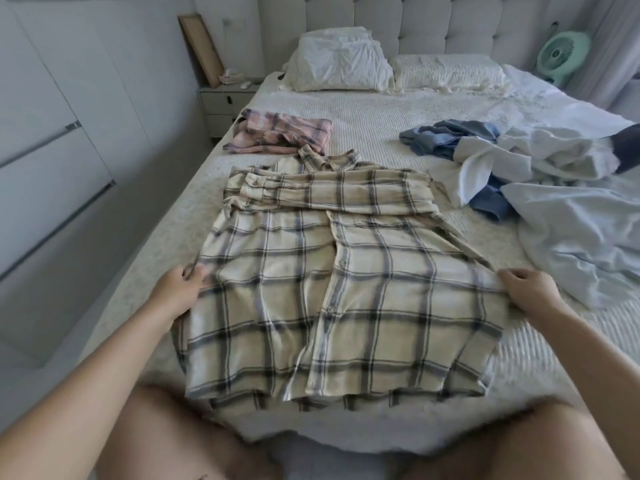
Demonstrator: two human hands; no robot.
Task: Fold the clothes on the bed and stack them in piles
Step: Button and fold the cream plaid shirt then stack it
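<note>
A cream plaid shirt [332, 271] lies flat on the bed [381, 109], collar away from me, with both sleeves folded across the chest. My left hand [178, 291] pinches the shirt's left side edge. My right hand [530, 294] grips the right side edge at about the same height. Beyond the collar lies a folded pink plaid garment [280, 135]. To the right sits a heap of unfolded clothes: blue pieces [446, 136] and white ones [526, 157].
Two white pillows [341, 65] lean against the tufted headboard. A nightstand [225, 102] stands left of the bed, wardrobe doors along the left wall. A green fan [562, 55] sits at the back right. A pale blue sheet [581, 237] is bunched at the right.
</note>
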